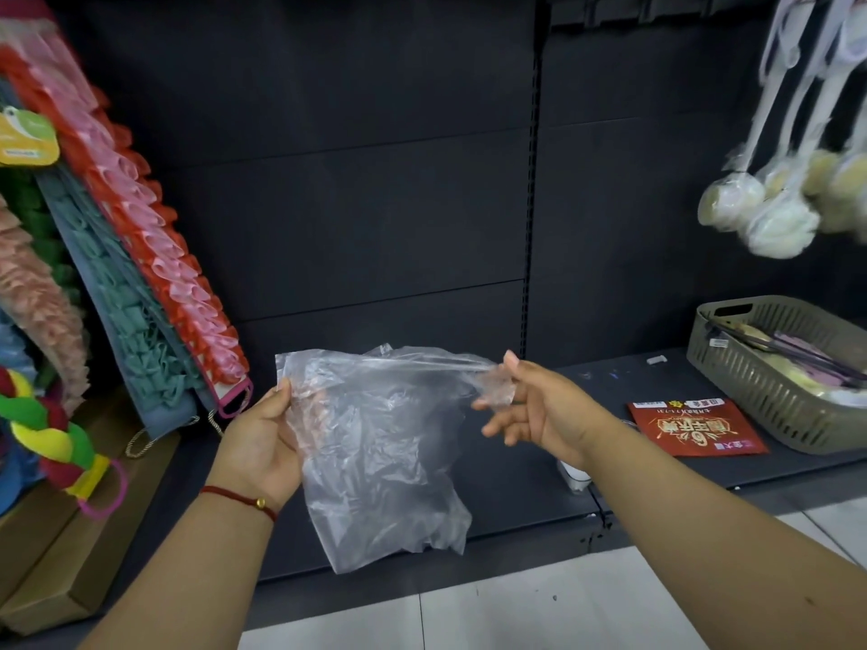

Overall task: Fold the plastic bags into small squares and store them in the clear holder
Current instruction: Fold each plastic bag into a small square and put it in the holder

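Observation:
A crumpled clear plastic bag (pixel 384 443) hangs unfolded in the air in front of a dark low shelf (pixel 516 480). My left hand (pixel 265 438) grips its upper left edge, thumb over the film. My right hand (pixel 530 405) pinches the upper right corner between thumb and fingers, and the top edge is stretched between the two hands. The bag's lower part droops below my left wrist. No clear holder shows in the head view.
A grey slotted basket (pixel 769 382) with packaged goods sits on the shelf at right, a red printed packet (pixel 694 426) beside it. Coloured bath mitts and scrubbers (pixel 140 255) lean at left over cardboard boxes (pixel 61 555). Bath sponges (pixel 779 208) hang top right.

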The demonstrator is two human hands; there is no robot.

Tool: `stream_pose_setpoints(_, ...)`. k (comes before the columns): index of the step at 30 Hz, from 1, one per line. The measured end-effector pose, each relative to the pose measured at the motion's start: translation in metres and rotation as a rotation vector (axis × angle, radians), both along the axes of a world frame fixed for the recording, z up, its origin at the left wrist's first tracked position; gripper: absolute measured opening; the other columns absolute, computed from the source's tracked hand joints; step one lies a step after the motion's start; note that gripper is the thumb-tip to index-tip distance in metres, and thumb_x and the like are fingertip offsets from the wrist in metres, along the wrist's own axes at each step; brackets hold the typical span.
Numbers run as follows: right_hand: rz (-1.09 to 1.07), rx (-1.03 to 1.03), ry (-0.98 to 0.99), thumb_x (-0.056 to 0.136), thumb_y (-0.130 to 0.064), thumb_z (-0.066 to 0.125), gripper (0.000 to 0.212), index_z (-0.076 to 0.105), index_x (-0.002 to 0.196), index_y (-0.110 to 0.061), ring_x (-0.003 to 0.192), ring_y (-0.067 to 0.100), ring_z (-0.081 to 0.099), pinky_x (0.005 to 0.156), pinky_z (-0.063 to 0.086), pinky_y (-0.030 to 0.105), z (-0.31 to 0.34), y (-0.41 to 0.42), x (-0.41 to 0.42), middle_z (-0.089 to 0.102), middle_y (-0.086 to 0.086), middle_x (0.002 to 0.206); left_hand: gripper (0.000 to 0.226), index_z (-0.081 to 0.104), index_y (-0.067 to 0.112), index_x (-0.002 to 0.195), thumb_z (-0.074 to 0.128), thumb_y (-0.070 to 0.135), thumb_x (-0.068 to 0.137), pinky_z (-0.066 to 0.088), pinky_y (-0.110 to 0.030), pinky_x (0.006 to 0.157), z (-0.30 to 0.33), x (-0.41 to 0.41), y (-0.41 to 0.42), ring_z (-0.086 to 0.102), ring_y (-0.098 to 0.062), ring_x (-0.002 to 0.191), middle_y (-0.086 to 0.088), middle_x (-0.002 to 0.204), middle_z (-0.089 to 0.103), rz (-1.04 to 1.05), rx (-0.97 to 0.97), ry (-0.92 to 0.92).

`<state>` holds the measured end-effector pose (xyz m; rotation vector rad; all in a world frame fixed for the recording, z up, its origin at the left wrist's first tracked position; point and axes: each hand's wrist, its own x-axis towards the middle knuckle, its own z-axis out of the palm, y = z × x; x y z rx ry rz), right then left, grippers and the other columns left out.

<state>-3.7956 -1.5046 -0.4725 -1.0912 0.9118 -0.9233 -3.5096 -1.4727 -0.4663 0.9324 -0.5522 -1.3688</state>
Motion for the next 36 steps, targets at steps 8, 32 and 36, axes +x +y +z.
stream_pose_setpoints(8, -0.093, -0.229, 0.02, 0.087, -0.001, 0.068, 0.037, 0.05, 0.114, -0.019, 0.073, 0.029, 0.066, 0.063, 0.055, 0.035, 0.0, 0.0, 0.0, 0.062, 0.02, 0.098, 0.032, 0.062, 0.007, 0.116, 0.04, 0.025, 0.103, 0.06, -0.036, 0.056, -0.002, -0.007, 0.0, 0.074, -0.023, 0.08, -0.01, 0.094, 0.075, 0.006, 0.055, 0.016)
stream_pose_setpoints(32, -0.143, -0.153, -0.282, 0.081, -0.009, 0.064, 0.01, 0.055, 0.079, -0.006, 0.075, 0.023, 0.069, 0.074, 0.06, 0.028, 0.026, 0.008, -0.01, 0.065, 0.009, 0.074, 0.025, 0.063, 0.01, 0.097, 0.042, 0.021, 0.104, 0.048, -0.04, 0.067, -0.004, -0.008, 0.001, 0.064, -0.023, 0.082, -0.007, 0.068, 0.073, 0.106, 0.333, -0.076)
stream_pose_setpoints(36, -0.211, -0.129, -0.257, 0.094, 0.004, 0.052, 0.025, 0.058, 0.117, 0.001, 0.114, 0.024, 0.063, 0.101, 0.05, 0.033, 0.016, 0.002, -0.007, 0.067, 0.012, 0.112, 0.027, 0.061, 0.008, 0.091, 0.039, 0.016, 0.105, 0.047, -0.033, 0.065, -0.004, -0.013, 0.002, 0.066, -0.02, 0.073, -0.008, 0.079, 0.07, 0.136, 0.327, -0.133)
